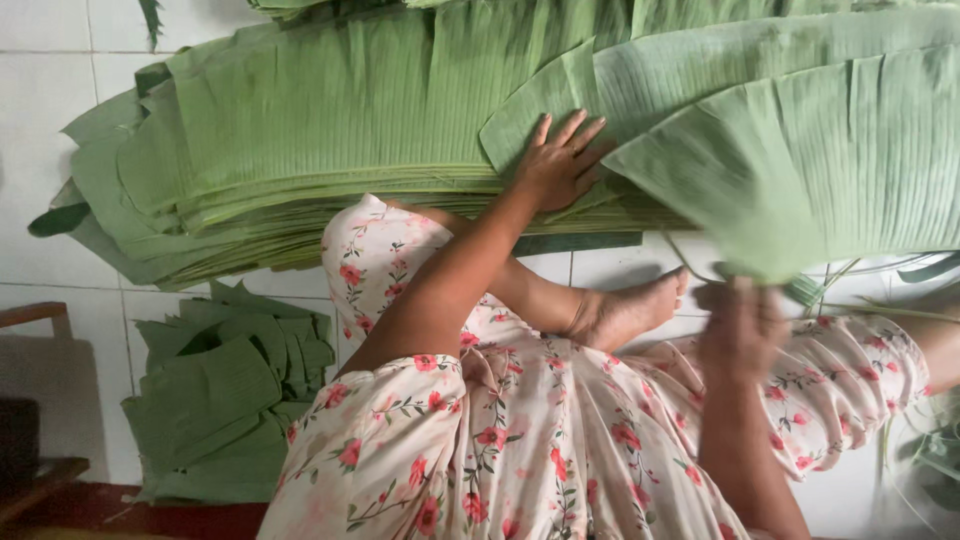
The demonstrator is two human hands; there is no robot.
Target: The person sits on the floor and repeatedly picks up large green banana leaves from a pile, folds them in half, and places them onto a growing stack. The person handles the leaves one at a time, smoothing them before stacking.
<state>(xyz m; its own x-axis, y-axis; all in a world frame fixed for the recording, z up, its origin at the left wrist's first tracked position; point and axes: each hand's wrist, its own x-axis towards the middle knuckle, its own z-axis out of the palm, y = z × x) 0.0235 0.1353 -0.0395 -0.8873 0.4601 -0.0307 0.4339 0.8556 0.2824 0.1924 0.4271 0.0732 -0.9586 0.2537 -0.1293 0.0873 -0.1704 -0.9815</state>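
Note:
A thick stack of long green banana leaves (330, 130) lies on the white tiled floor in front of me. My left hand (558, 160) rests flat on the stack's near edge, fingers spread. My right hand (742, 325), blurred, grips the lower edge of a single banana leaf piece (800, 160) that is lifted and curved above the stack's right side. I sit on the floor in a floral dress, one bare foot (630, 310) tucked between my arms.
A smaller pile of folded banana leaf pieces (225, 400) lies on the floor at the lower left. A dark wooden piece of furniture (30, 320) stands at the left edge. Thin leaf ribs and scraps (900, 300) lie at the right.

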